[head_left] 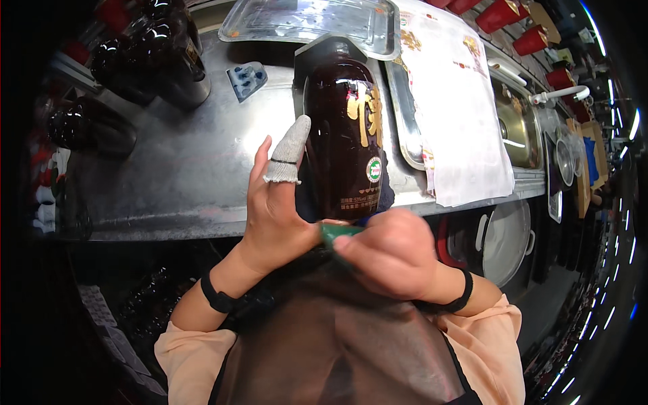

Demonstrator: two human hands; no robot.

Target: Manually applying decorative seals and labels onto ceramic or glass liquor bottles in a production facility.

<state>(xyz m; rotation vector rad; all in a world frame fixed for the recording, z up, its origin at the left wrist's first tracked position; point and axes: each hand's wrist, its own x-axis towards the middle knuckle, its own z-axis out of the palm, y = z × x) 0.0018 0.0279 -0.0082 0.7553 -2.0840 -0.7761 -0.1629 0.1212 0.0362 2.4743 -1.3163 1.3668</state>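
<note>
A dark, glossy bottle (pixel 341 142) with gold lettering and a small round green-and-white label lies in front of me on a dark support, its base toward me. My left hand (pixel 273 209) has its fingers stretched apart, with a grey knitted sleeve (pixel 289 152) on one finger resting along the bottle's left side. The left thumb reaches across by the bottle's base. Just below that base, my right hand (pixel 395 253) is closed on a small green flat piece (pixel 339 233), somewhat blurred. What kind of piece it is, I cannot tell.
Several dark bottles (pixel 152 61) stand at the left of the metal worktop (pixel 202 155). A blue-spotted piece (pixel 247 81) lies near a metal tray (pixel 307 23) at the back. White printed sheets (pixel 462 121) cover the right side, beside a sink (pixel 520 115). A large white pot (pixel 506 243) stands lower right.
</note>
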